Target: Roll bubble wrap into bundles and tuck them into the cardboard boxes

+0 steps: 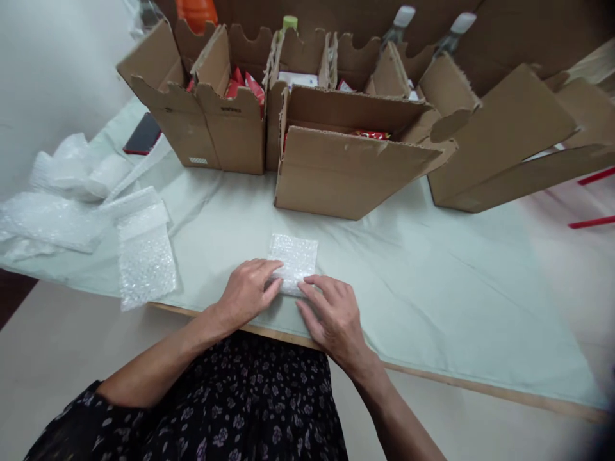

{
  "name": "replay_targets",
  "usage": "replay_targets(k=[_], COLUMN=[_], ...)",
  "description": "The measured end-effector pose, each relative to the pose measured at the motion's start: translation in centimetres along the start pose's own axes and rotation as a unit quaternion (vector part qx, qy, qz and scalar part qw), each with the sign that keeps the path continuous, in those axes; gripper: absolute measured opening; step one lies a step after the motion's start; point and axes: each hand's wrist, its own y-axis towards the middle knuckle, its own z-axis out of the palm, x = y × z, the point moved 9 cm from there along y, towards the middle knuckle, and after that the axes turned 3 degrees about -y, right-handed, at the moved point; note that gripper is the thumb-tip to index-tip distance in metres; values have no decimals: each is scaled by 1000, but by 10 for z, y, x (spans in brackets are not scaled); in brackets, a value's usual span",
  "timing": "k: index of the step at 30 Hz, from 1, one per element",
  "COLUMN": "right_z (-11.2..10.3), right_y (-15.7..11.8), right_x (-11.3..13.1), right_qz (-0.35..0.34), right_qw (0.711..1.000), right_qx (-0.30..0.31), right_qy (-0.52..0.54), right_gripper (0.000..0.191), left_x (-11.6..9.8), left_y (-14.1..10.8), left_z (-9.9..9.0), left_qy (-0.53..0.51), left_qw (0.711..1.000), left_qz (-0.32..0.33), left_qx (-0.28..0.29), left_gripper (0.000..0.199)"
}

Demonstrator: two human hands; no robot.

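A small piece of bubble wrap [294, 253] lies flat on the cloth-covered table in front of me, its near end looking folded over. My left hand [248, 289] is at its left edge, thumb and fingers closed on the near corner. From the right, my right hand [332, 314] has its fingertips on the near right corner, the thumb a little lower at the near edge. Whether anything is inside the wrap I cannot tell.
Several open cardboard boxes [331, 169] with red packets [245, 83] inside stand along the back. More bubble wrap [147, 256] is heaped at the left, by a phone [143, 134]. Bottles [400, 25] rise behind the boxes. The table edge [283, 335] runs close to my body.
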Motion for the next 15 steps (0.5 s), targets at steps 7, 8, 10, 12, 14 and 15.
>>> replay_targets(k=[7,8,10,12,14,15], right_z=[13,14,13,6,-1,-1], right_y=[6,5,2,0,-1,-1], right_x=[-9,-11,-14,-15,-11,-8], right_qz=[34,49,74,83,68,54], right_qw=[996,993,985,987,994,997], right_qx=[41,52,59,30,-7,-11], right_qy=[66,99,143,133,82,50], right_gripper=[25,26,26,26,28,28], left_x=[-21,-22,-17,-7,2,5], left_y=[-8,-11,-13,-10,-3,0], left_z=[-15,-14,-12,-9,-5,-3], left_qy=[-18,-35,-59,-50,-13,7], left_qw=[997,996,996,998,1000,1000], left_qz=[79,84,69,37,10,0], left_qx=[-13,0,16,14,5,-2], left_gripper=[25,23,21,20,20,20])
